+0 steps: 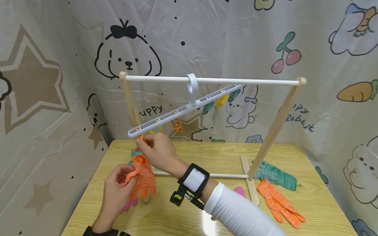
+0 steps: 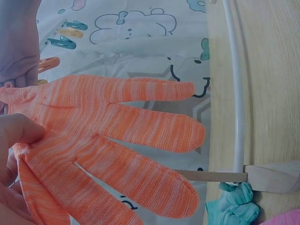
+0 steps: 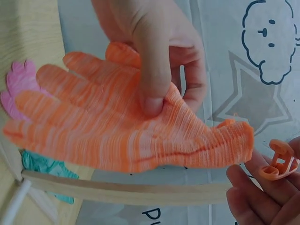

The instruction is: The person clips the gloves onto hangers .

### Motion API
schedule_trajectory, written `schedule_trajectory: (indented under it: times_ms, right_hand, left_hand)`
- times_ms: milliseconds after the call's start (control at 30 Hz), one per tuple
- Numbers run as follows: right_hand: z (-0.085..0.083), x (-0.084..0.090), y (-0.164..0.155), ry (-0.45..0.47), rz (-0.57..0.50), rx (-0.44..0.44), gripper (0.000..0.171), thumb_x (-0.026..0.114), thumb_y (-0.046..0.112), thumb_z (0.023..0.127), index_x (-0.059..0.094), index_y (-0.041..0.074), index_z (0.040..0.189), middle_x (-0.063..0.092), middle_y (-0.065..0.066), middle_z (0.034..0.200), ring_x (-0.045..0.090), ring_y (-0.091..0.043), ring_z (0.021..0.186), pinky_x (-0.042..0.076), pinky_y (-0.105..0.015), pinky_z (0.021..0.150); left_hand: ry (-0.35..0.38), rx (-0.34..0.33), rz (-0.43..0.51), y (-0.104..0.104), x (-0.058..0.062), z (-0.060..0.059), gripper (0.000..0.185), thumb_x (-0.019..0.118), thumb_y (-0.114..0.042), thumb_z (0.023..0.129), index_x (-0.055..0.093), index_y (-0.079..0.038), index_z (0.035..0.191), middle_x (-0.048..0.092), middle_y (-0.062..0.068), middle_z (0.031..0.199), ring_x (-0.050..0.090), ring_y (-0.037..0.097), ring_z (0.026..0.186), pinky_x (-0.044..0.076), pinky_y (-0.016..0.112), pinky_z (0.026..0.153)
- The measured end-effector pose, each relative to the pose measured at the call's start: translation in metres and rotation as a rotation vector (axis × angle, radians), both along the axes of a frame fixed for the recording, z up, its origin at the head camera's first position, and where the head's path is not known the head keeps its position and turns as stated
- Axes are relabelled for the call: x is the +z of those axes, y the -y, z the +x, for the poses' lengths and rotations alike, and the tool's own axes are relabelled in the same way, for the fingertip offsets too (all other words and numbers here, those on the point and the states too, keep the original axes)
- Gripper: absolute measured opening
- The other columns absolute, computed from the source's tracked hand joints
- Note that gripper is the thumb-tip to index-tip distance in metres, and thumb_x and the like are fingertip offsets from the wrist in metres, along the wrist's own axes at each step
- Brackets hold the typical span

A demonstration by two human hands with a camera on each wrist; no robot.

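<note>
**Orange glove held up at the peg hanger**

The person's left hand (image 1: 116, 188) has its grip closed on an orange knit glove (image 1: 142, 175), thumb pressed on the palm area in the right wrist view, fingers behind. The glove is lifted off the table (image 1: 206, 209), cuff end up toward the hanger and its fingers hanging down, sitting between the two hands at the left end of the rack.

The right hand (image 1: 157, 151) is up just under the low end of the white clip hanger (image 1: 183, 111), and its grip is pinching an orange clothes peg (image 3: 280, 161) between the fingertips. The peg is right beside the glove's cuff, and whether they actually touch can't be told from these views.

The hanger is hooked over the white top bar of a small wooden drying rack (image 1: 277, 124) and tilts hard, left end down, right end up. More pegs dangle from it: another orange one (image 1: 177, 125), a yellow one (image 1: 221, 101) and a couple of teal ones (image 1: 208, 107).

On the table: a pink glove (image 1: 127, 206) under the left hand, a teal glove (image 1: 274, 175) by the rack's right foot, and a second orange glove (image 1: 279, 203) just in front of it. Cartoon-print sheeting hangs all around.
</note>
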State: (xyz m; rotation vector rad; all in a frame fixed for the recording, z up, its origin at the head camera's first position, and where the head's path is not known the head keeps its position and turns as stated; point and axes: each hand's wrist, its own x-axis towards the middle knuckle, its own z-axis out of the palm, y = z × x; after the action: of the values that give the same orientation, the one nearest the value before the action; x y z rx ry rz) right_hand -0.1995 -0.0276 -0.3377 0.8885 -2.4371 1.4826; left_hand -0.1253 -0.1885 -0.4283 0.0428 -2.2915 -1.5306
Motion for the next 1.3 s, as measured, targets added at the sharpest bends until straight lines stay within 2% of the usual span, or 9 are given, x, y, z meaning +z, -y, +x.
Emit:
schedule_trajectory:
  times_ms: [100,200,333,467,667,900,1133,1300]
  right_hand:
    - [0.000,0.000,0.000,0.010,-0.015,0.008,0.034,0.056,0.023,0.101,0.075,0.011,0.077,0.078,-0.004,0.078,0.035,0.000,0.043,0.022,-0.015,0.043]
    - [0.000,0.001,0.000,0.021,-0.022,0.021,0.037,0.056,0.023,0.101,0.072,0.010,0.071,0.079,-0.004,0.082,0.038,0.001,0.044,0.023,-0.015,0.043]
    - [0.000,0.001,0.001,0.026,-0.029,0.026,0.037,0.055,0.024,0.101,0.073,0.009,0.073,0.071,-0.003,0.066,0.041,0.000,0.045,0.025,-0.015,0.044]
    - [0.000,0.000,0.000,0.027,-0.034,0.022,0.034,0.055,0.025,0.102,0.077,0.009,0.081,0.058,0.000,0.054,0.038,-0.001,0.044,0.025,-0.016,0.044]
    - [0.001,-0.001,0.000,0.036,-0.047,0.030,0.034,0.055,0.025,0.102,0.079,0.009,0.085,0.056,0.002,0.053,0.034,-0.002,0.042,0.023,-0.016,0.042]
    - [0.002,-0.001,0.000,0.036,-0.048,0.040,0.034,0.054,0.026,0.102,0.079,0.008,0.088,0.047,0.004,0.050,0.030,-0.001,0.042,0.020,-0.016,0.042]
    - [0.002,-0.001,0.000,0.033,-0.044,0.050,0.033,0.054,0.026,0.102,0.078,0.009,0.088,0.057,0.001,0.053,0.029,-0.002,0.043,0.019,-0.016,0.043]
    - [0.001,-0.001,0.001,0.028,-0.041,0.047,0.032,0.054,0.025,0.102,0.078,0.009,0.087,0.055,0.001,0.052,0.029,-0.002,0.043,0.018,-0.016,0.043]
  left_hand:
    - [-0.008,-0.006,-0.005,-0.002,0.001,0.001,0.020,0.071,0.007,0.085,0.066,-0.002,0.102,0.064,-0.011,0.086,0.055,0.005,0.071,0.047,0.016,0.063]
    - [-0.016,-0.012,-0.010,-0.003,0.002,0.002,0.021,0.071,0.008,0.084,0.066,-0.002,0.102,0.064,-0.011,0.087,0.057,0.004,0.072,0.049,0.016,0.065]
    - [-0.024,-0.027,-0.013,-0.005,0.005,0.003,0.021,0.071,0.008,0.085,0.065,-0.001,0.102,0.064,-0.011,0.088,0.059,0.004,0.074,0.050,0.015,0.068]
    - [-0.019,-0.035,-0.012,-0.008,0.008,0.004,0.021,0.071,0.008,0.085,0.065,-0.001,0.103,0.064,-0.010,0.088,0.059,0.004,0.076,0.051,0.016,0.069]
    - [-0.003,-0.042,0.007,-0.010,0.011,0.004,0.020,0.070,0.007,0.086,0.065,-0.001,0.104,0.064,-0.010,0.088,0.059,0.004,0.075,0.051,0.017,0.067]
    - [-0.027,-0.043,0.006,-0.011,0.014,0.004,0.020,0.070,0.008,0.086,0.065,-0.002,0.103,0.064,-0.010,0.087,0.057,0.004,0.072,0.049,0.017,0.065]
    - [-0.050,-0.051,0.000,-0.014,0.018,0.004,0.019,0.070,0.007,0.086,0.065,-0.003,0.102,0.065,-0.003,0.088,0.053,0.006,0.069,0.047,0.018,0.062]
    - [-0.046,-0.056,0.004,-0.015,0.021,0.004,0.019,0.070,0.006,0.087,0.065,-0.003,0.103,0.064,0.003,0.089,0.052,0.006,0.069,0.045,0.018,0.060]
